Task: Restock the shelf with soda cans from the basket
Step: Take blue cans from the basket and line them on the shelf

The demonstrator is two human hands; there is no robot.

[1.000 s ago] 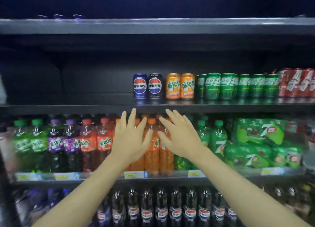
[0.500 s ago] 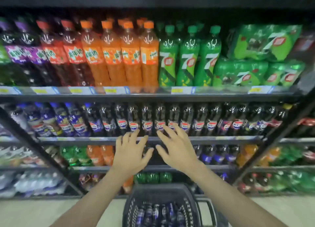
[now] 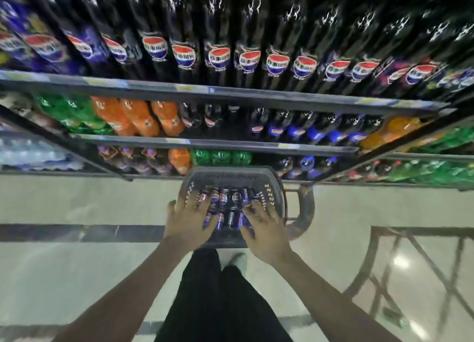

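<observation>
left hand point(image 3: 188, 219) grip spread, empty | right hand point(image 3: 265, 230) same | over basket point(image 3: 232, 176) cans point(image 3: 227, 200)

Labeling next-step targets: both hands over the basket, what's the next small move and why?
Probably lower both hands and curl the fingers round a can each. The left hand and right hand hover spread and empty above the cans in the basket.

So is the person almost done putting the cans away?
Not nearly. The grey plastic basket on the floor holds a heap of dark blue soda cans. The left hand and right hand are spread open over them, gripping none. Picking up and shelving is all left; the can shelf is out of view.
</observation>
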